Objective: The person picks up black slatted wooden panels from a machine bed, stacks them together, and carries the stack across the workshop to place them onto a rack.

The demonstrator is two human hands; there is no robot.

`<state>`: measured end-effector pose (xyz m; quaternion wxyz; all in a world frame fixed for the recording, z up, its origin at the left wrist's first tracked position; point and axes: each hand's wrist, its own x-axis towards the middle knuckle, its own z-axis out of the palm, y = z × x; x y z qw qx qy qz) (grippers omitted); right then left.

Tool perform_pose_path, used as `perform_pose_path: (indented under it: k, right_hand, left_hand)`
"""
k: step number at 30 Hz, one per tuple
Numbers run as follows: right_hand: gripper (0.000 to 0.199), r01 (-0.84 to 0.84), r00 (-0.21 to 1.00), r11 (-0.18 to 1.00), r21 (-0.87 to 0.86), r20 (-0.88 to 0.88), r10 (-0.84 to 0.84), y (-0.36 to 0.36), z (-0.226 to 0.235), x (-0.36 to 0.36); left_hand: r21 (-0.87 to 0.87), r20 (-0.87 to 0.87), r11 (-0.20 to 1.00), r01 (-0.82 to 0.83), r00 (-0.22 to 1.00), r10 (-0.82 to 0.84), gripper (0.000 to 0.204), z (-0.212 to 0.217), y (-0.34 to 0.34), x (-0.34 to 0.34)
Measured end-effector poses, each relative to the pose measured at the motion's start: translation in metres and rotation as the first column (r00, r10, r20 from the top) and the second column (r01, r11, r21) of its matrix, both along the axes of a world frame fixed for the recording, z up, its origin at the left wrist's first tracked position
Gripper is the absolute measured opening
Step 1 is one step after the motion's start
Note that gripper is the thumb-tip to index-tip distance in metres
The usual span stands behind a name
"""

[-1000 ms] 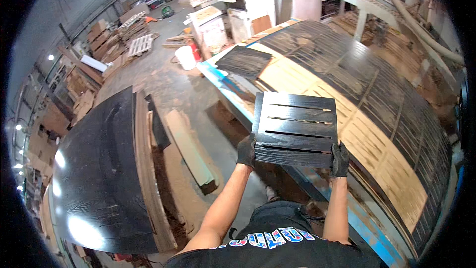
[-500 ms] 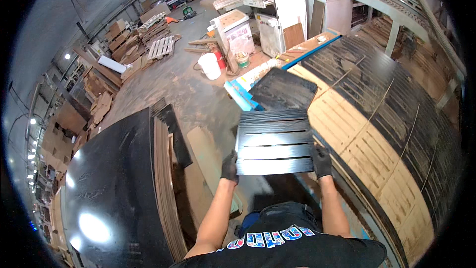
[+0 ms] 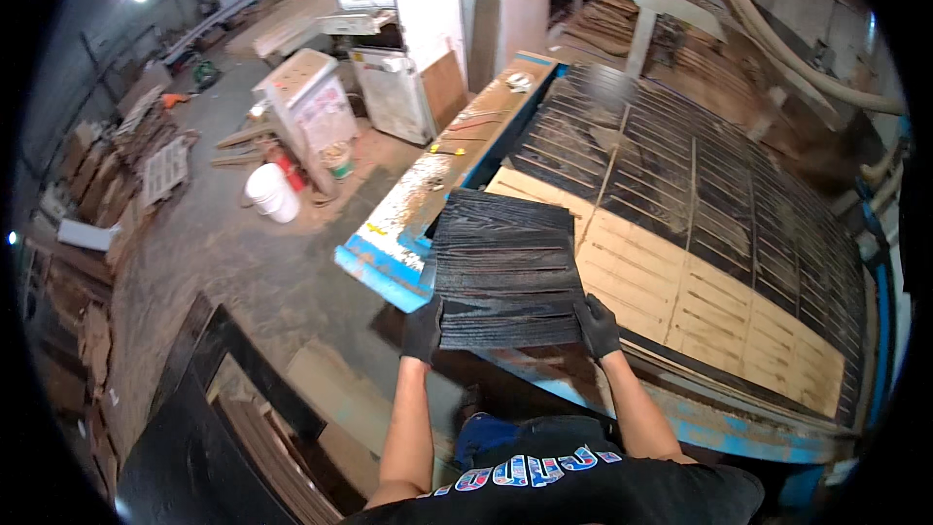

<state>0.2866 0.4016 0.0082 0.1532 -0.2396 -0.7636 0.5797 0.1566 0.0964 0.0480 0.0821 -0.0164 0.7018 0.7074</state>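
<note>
We're up on the wearer's head, left fisheye of the pair, peering forward and steeply down over the black shirt [image 3: 632, 494], left hand [image 3: 422, 331] and right hand [image 3: 598, 327] close below, the floor [image 3: 209, 258] running far off to the upper left, straight edges bowing toward the rim!

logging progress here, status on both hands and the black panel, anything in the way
Left hand, right hand: gripping black panel at opposite sides. Contact beneath panel hidden. Possible obstruction: blue frame end, close at panel's left.
</note>
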Motion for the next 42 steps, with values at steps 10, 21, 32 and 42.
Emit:
perform_pose_path:
  k: [10, 21, 32, 42]
  right_hand:
    - [0.040, 0.136, 0.949, 0.947, 0.291, 0.237, -0.209, -0.004, 0.011, -0.049]
    - [0.031, 0.212, 0.938, 0.846, 0.490, 0.140, -0.317, 0.028, 0.074, 0.109]
    - [0.041, 0.358, 0.903, 0.902, 0.240, 0.158, -0.400, 0.038, 0.048, 0.439]
    - [0.034, 0.866, 0.488, 0.496, 0.064, 0.108, -0.866, 0.065, 0.081, 0.659]
  left_hand:
    - [-0.833, -0.024, 0.500, 0.238, 0.887, -0.462, 0.042, 0.016, 0.031, -0.119]
    - [-0.933, -0.279, 0.334, -0.132, 0.852, -0.443, 0.044, 0.094, 0.094, -0.019]
    - [-0.939, -0.080, 0.247, 0.240, 0.544, -0.835, 0.050, 0.081, 0.286, 0.248]
    - [-0.837, -0.306, 0.322, 0.442, 0.110, -0.946, 0.045, 0.121, 0.489, 0.480]
